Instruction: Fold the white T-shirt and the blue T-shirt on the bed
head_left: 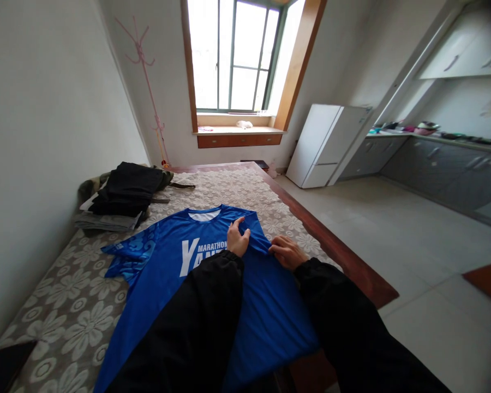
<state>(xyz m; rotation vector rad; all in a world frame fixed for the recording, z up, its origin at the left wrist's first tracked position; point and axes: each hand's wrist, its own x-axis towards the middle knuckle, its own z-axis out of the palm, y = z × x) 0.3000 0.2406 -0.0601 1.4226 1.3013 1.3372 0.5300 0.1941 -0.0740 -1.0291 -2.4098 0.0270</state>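
Shirt: your blue marathon T-shirt [167, 284] lies flat, face up, on the flowery bed cover [65, 305].
Left hand: your left hand [238, 239] pinches a fold of the shirt near the sleeve, fingers curled shut on the cloth.
Right hand: your right hand [286, 252] presses on the shirt's edge, fingers together.
Pile: dark folded clothes [125, 194] sit far back by the wall.
Window: bright window [233, 54] is farthest away.

Bright window [233, 54], pale walls, tiled floor [413, 262], white fridge [321, 144], grey cabinets [442, 166]
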